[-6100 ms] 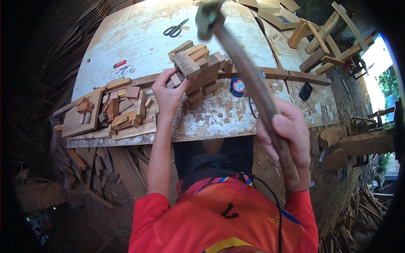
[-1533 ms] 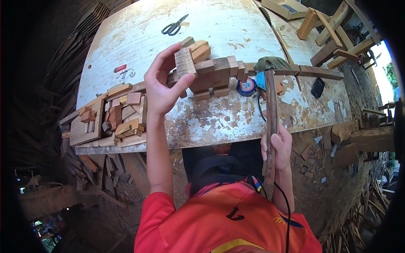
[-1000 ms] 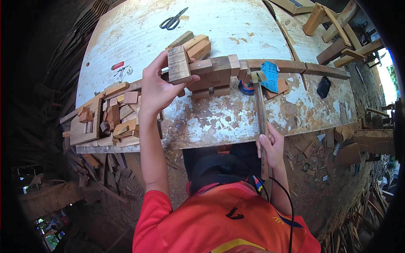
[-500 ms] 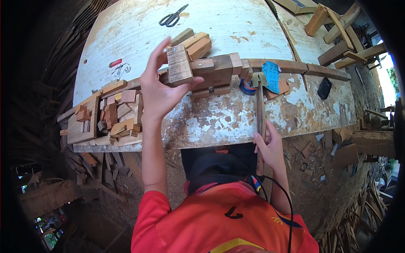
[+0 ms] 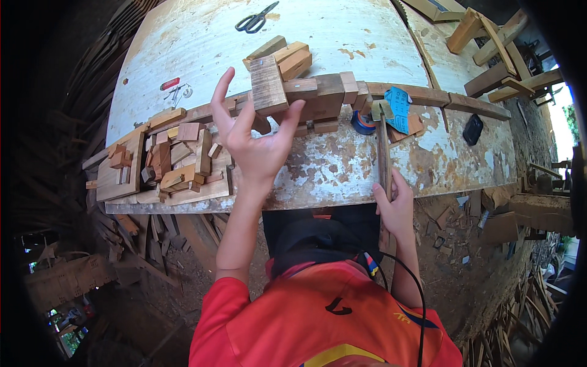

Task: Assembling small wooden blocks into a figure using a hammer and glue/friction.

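Since half a second ago we have lifted the wooden block [image 5: 268, 84] slightly; our left hand [image 5: 254, 144] pinches it between thumb and raised fingers above the middle of the workbench [image 5: 342, 37]. Our right hand [image 5: 397, 205] is clenched around the handle of the hammer [image 5: 383, 150], whose head rests on the bench near its front edge.

Surface: white, chipped, flaking paint, scuffed front edge. Surroundings: dirt floor strewn with wood scraps and offcuts.

Items: stack of joined blocks [image 5: 324, 101] directly behind the held block; pile of small offcuts [image 5: 168, 162] at the front left corner; scissors [image 5: 255, 18] toward the far edge; blue tape roll [image 5: 362, 122] and blue card [image 5: 400, 107] beside the hammer head; long wooden batten [image 5: 465, 103] running right; dark small object [image 5: 472, 129] near the right edge.
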Available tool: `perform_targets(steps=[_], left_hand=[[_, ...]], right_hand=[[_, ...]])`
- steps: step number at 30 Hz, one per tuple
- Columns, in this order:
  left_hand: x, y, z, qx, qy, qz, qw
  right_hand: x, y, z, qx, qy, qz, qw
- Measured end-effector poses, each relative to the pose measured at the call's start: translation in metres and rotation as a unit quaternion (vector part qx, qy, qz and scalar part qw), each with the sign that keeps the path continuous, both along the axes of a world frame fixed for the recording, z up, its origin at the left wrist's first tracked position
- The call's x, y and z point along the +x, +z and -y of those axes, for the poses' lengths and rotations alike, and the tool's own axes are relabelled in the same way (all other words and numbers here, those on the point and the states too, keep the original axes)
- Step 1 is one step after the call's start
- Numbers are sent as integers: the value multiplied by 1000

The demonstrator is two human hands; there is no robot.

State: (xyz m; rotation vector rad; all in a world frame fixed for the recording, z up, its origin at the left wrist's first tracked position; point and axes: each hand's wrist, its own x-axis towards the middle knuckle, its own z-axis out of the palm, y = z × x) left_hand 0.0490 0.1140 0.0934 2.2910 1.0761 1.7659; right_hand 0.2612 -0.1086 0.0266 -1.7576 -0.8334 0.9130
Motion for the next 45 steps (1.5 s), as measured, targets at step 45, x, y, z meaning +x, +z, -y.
perform_targets(steps=[45], left_hand=[[4, -16, -2, -216, -96, 162, 958]], right_hand=[[13, -7, 2, 11, 20, -87, 996]])
